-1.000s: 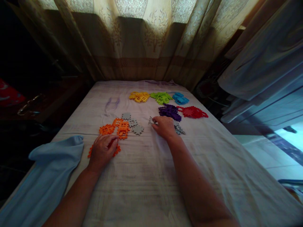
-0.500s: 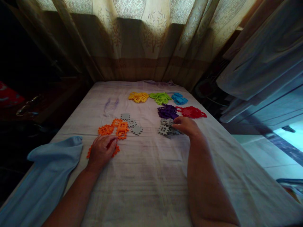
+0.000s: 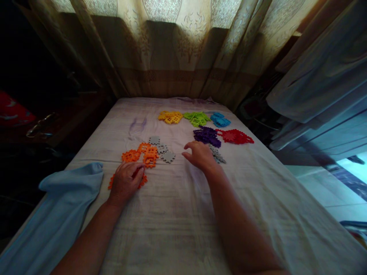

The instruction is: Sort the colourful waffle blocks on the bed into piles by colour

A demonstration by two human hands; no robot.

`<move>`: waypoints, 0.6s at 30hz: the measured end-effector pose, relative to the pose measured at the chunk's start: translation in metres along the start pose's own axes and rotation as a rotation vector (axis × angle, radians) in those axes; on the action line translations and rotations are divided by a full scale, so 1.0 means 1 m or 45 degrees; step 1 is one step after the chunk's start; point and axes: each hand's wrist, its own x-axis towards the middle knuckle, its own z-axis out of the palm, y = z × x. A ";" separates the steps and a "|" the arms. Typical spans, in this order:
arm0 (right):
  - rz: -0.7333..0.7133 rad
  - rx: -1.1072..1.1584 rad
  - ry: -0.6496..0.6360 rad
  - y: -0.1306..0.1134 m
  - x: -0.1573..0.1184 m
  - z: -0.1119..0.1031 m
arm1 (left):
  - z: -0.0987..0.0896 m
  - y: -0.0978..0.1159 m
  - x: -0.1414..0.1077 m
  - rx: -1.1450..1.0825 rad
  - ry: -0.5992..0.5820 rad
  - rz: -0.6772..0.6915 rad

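My left hand [image 3: 126, 181] rests palm down over orange interlocking tiles [image 3: 142, 181], fingers curled and the thumb near the index fingertip. Whatever it may grip is hidden under it. More orange tiles [image 3: 149, 156] lie just beyond its fingers. Touching these is a small group of grey tiles [image 3: 168, 156], some solid, one with cut-out openings. My right hand [image 3: 199, 154] hovers with thumb and forefinger apart and nothing visible between them. It partly covers a pile of grey tiles [image 3: 218, 154].
Purple pieces [image 3: 207, 136] and red pieces [image 3: 235, 136] lie behind the grey pile. Farther back are yellow [image 3: 170, 117], green [image 3: 197, 118] and blue pieces [image 3: 220, 119]. A light blue cloth [image 3: 71, 187] lies along the left edge of the sheet-covered surface [image 3: 172, 225]. Curtains [image 3: 177, 57] hang behind.
My right hand has moved left from the right side of the grey pile to its left side. My left hand stays over the orange tiles. The view has shifted slightly.
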 end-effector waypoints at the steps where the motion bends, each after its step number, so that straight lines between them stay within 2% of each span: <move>1: -0.063 0.019 0.002 -0.009 0.000 0.007 | 0.000 0.000 0.000 0.003 -0.002 -0.003; 4: -0.194 0.054 -0.023 -0.031 -0.003 0.026 | 0.000 0.001 0.000 0.010 0.000 -0.009; 8: -0.234 0.017 -0.065 -0.045 -0.006 0.037 | -0.001 0.002 0.000 0.007 -0.007 0.000; 18: -0.240 -0.033 -0.101 -0.043 -0.006 0.031 | -0.001 0.003 0.000 0.004 0.000 0.011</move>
